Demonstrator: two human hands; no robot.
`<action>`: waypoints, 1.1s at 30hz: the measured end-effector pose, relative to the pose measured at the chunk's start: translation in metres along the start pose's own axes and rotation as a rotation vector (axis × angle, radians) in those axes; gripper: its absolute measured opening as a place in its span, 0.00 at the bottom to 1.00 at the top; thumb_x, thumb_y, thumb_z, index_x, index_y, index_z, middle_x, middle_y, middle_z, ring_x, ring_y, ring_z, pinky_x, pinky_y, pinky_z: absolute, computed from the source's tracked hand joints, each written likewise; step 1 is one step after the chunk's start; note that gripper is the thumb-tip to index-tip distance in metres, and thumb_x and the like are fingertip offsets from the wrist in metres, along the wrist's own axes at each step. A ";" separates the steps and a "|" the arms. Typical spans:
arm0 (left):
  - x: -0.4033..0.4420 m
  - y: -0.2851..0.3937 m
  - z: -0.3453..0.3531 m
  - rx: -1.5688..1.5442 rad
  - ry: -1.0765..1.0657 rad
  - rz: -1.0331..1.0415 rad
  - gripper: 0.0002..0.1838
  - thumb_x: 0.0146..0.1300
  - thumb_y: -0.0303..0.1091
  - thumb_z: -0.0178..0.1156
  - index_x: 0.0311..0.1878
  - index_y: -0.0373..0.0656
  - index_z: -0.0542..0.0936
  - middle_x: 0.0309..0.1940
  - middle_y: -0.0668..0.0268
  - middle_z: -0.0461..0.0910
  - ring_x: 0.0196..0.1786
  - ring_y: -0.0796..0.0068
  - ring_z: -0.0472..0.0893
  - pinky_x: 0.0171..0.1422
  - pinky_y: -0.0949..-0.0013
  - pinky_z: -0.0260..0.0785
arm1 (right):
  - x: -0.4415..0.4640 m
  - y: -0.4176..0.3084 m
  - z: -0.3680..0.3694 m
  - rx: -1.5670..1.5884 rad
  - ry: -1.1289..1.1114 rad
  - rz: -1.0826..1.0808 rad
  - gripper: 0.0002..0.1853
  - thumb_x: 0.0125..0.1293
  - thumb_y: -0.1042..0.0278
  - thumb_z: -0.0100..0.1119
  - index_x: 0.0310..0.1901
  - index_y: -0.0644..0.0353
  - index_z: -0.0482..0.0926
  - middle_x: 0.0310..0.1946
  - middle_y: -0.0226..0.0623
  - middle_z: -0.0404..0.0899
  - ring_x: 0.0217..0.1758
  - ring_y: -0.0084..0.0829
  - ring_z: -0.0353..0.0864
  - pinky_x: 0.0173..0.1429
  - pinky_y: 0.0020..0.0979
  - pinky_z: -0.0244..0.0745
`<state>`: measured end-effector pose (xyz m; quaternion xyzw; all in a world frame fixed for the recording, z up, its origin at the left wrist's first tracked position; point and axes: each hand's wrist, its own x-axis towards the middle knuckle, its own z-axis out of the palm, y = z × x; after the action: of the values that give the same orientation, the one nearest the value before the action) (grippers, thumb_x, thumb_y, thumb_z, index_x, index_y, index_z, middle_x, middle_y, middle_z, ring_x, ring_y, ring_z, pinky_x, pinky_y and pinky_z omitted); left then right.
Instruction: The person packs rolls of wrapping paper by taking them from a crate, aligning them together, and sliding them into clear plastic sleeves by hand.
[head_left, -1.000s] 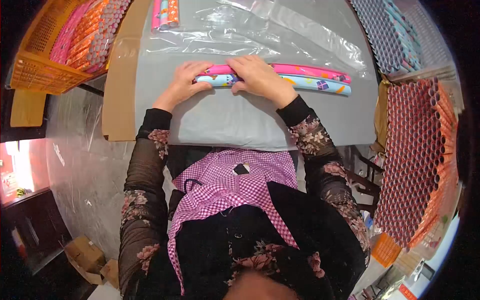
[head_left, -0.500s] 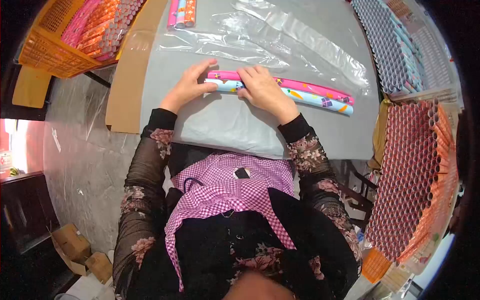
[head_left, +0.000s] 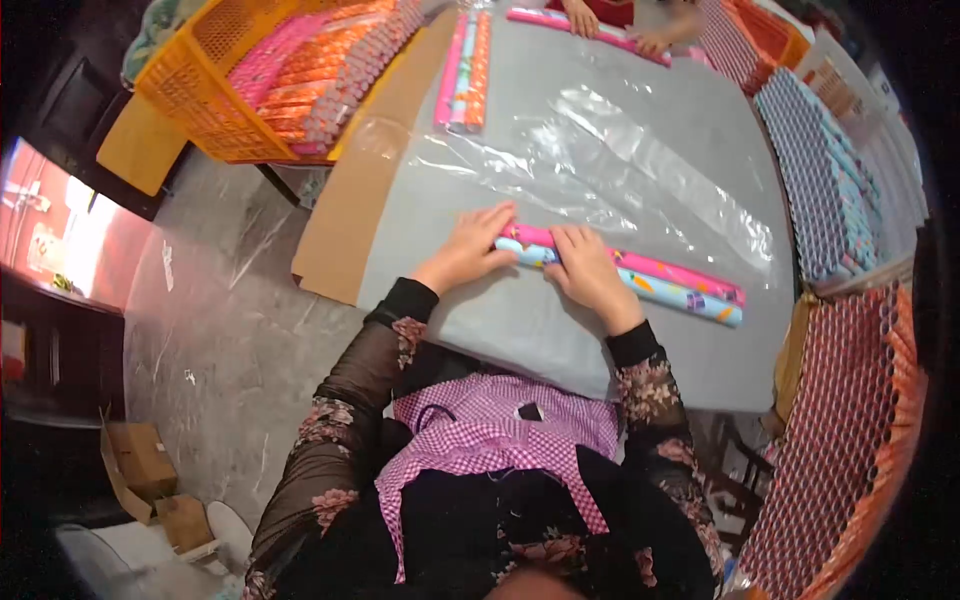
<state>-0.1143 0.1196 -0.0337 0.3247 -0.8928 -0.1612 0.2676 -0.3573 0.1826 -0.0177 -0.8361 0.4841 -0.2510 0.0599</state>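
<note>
Two wrapping paper rolls lie side by side on the table's near part: a pink roll (head_left: 690, 279) behind and a light blue patterned roll (head_left: 668, 292) in front. My left hand (head_left: 468, 248) is at their left ends, thumb by the blue roll and fingers beside the pink roll's end. My right hand (head_left: 592, 275) lies across both rolls a little further right, thumb on the near side and fingers over the pink one. Under and beyond the rolls is a clear plastic sheet (head_left: 640, 140) on the grey tabletop (head_left: 690, 375).
Three upright-lying rolls (head_left: 462, 75) rest at the back left. An orange basket (head_left: 190, 95) of rolls stands left. Stacked blue rolls (head_left: 815, 180) and red-orange rolls (head_left: 830, 420) line the right. Another person's hands (head_left: 582, 18) hold a pink roll (head_left: 535, 15) at the far edge.
The view has tilted, so the scene sits lower and further right. Another person's hands now show at the far edge. My hands remain on the two rolls in much the same pose.
</note>
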 end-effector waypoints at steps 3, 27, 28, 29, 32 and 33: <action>0.003 0.003 0.004 -0.072 0.013 -0.033 0.35 0.61 0.46 0.63 0.68 0.41 0.67 0.67 0.52 0.69 0.69 0.51 0.68 0.71 0.53 0.56 | 0.002 0.000 0.001 -0.008 -0.039 0.013 0.30 0.56 0.64 0.65 0.60 0.67 0.70 0.55 0.51 0.73 0.60 0.52 0.70 0.65 0.46 0.66; -0.002 0.006 0.005 -0.049 0.031 0.022 0.25 0.66 0.46 0.58 0.63 0.47 0.73 0.57 0.61 0.75 0.62 0.55 0.70 0.66 0.53 0.58 | 0.021 -0.004 -0.035 0.037 -0.316 0.097 0.34 0.59 0.62 0.66 0.65 0.65 0.67 0.60 0.49 0.73 0.63 0.50 0.70 0.66 0.46 0.64; -0.002 0.006 0.005 -0.044 0.037 0.028 0.25 0.66 0.46 0.58 0.63 0.47 0.73 0.57 0.61 0.75 0.62 0.55 0.70 0.66 0.53 0.58 | 0.028 -0.003 -0.038 0.031 -0.310 0.094 0.34 0.59 0.62 0.66 0.65 0.65 0.67 0.60 0.49 0.73 0.63 0.50 0.70 0.66 0.46 0.64; -0.002 0.006 0.005 -0.054 0.023 0.014 0.25 0.66 0.47 0.58 0.63 0.47 0.73 0.57 0.60 0.75 0.62 0.55 0.70 0.67 0.53 0.58 | 0.035 -0.003 -0.043 0.014 -0.278 0.074 0.33 0.59 0.63 0.67 0.65 0.64 0.67 0.60 0.49 0.72 0.63 0.50 0.70 0.67 0.46 0.63; -0.002 0.003 0.008 -0.052 0.026 0.023 0.25 0.66 0.48 0.57 0.62 0.47 0.73 0.58 0.61 0.74 0.63 0.55 0.70 0.68 0.53 0.57 | 0.062 0.008 -0.045 -0.010 -0.213 0.014 0.30 0.59 0.63 0.67 0.63 0.61 0.71 0.59 0.48 0.74 0.62 0.50 0.71 0.66 0.44 0.65; -0.002 0.003 0.008 -0.043 0.027 0.022 0.25 0.66 0.48 0.57 0.62 0.47 0.73 0.58 0.61 0.74 0.63 0.56 0.70 0.68 0.53 0.58 | 0.074 0.007 -0.047 0.018 -0.177 -0.033 0.28 0.59 0.64 0.67 0.62 0.60 0.73 0.58 0.47 0.76 0.61 0.50 0.73 0.65 0.44 0.66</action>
<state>-0.1189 0.1240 -0.0395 0.3111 -0.8890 -0.1730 0.2881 -0.3556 0.1233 0.0473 -0.8623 0.4607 -0.1813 0.1061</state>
